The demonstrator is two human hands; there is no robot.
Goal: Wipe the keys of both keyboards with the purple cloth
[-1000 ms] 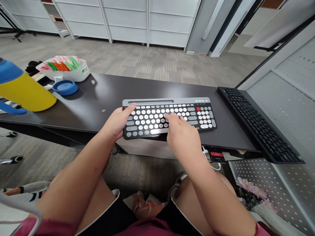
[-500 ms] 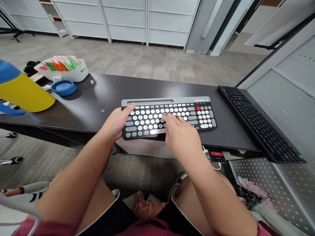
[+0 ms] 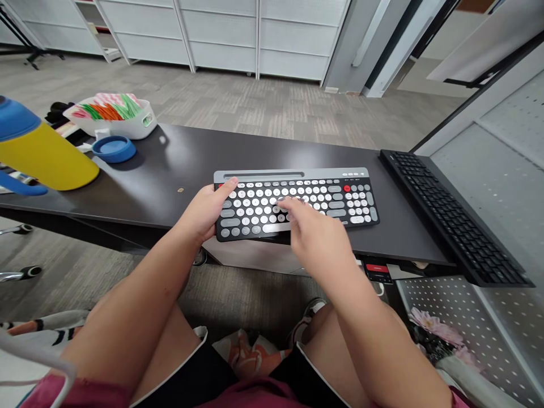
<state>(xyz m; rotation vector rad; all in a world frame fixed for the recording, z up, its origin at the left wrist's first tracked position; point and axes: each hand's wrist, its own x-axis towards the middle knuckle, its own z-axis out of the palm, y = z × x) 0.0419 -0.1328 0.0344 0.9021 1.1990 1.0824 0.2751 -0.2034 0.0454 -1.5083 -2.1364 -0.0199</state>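
Observation:
A black-and-grey keyboard (image 3: pixel 358 173) with round white and grey keys and a red key lies near the front edge of the dark table. My left hand (image 3: pixel 207 208) is closed around its left end, thumb on top and fingers underneath. Over the middle keys, my right hand (image 3: pixel 317 224) is bent with its fingers drawn together and the fingertips down at the keys. A small dark bit shows by those fingers. Whether they pinch something is too small and hidden to tell.
A black keyboard (image 3: pixel 454 218) lies slanted along the right side, beside a grey panel (image 3: pixel 493 153). To the left are a yellow-and-blue tumbler (image 3: pixel 51 156), a blue lid (image 3: pixel 114 148) and a white basket (image 3: pixel 142 126) of colourful items. A phone (image 3: pixel 377 272) sits below the table edge.
The view has shifted slightly, moving the scene a little to the right. My right hand has turned somewhat, its fingertips still at the middle keys. My left hand keeps its grip.

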